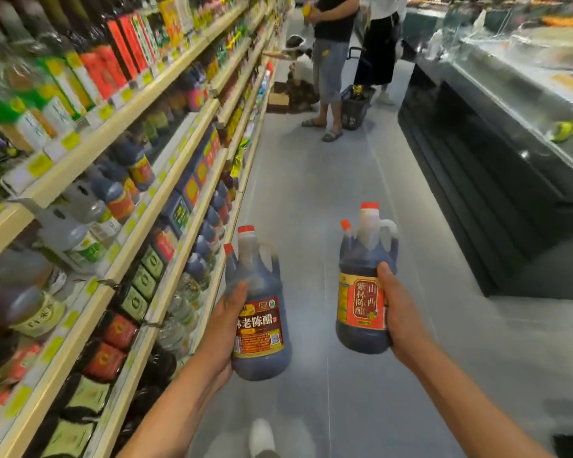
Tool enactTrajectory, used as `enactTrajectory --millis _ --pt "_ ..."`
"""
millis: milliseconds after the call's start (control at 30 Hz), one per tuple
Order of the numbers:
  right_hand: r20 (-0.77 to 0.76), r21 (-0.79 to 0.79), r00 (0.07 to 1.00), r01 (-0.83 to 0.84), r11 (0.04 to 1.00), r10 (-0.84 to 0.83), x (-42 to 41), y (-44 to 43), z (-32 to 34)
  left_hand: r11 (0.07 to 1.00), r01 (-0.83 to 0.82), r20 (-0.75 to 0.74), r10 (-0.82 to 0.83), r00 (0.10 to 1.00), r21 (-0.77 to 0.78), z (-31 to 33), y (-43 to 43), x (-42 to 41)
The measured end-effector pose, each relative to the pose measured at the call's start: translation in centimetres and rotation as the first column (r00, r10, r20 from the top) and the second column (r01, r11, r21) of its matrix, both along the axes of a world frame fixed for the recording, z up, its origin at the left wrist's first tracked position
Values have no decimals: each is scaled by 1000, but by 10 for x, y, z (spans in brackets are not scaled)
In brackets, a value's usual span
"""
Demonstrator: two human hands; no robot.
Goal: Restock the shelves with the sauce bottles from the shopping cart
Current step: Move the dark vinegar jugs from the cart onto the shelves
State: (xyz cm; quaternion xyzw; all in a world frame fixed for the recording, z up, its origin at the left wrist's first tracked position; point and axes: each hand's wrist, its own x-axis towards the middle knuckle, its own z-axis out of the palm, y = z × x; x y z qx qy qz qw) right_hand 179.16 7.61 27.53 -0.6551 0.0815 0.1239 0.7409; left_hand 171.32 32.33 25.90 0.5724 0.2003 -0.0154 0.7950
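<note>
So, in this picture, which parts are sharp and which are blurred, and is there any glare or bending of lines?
Head view: the two vinegar bottles, in the left hand and in the right hand, are sharp enough that their labels can be read; the near shelves at the left edge smear with blur; the shelf lines curve from the wide lens; glare lies on the glass counter at right.

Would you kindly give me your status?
Left hand holds one bottle, right hand another. Shelves alongside. Shoppers ahead.
</note>
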Motion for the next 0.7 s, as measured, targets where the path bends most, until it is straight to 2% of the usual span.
enactTrajectory --millis 200,533,700 --pt "-23 4 1000 3 1000 -3 120 44 -8 997 -78 37 77 996 22 -2 43 124" --pt "-23 -30 998 60 998 -61 290 97 -11 997 71 -15 -71 997 8 -1 105 320" --pt "-13 -34 998 62 997 -62 382 107 -14 998 58 -53 -57 997 15 -6 114 419"
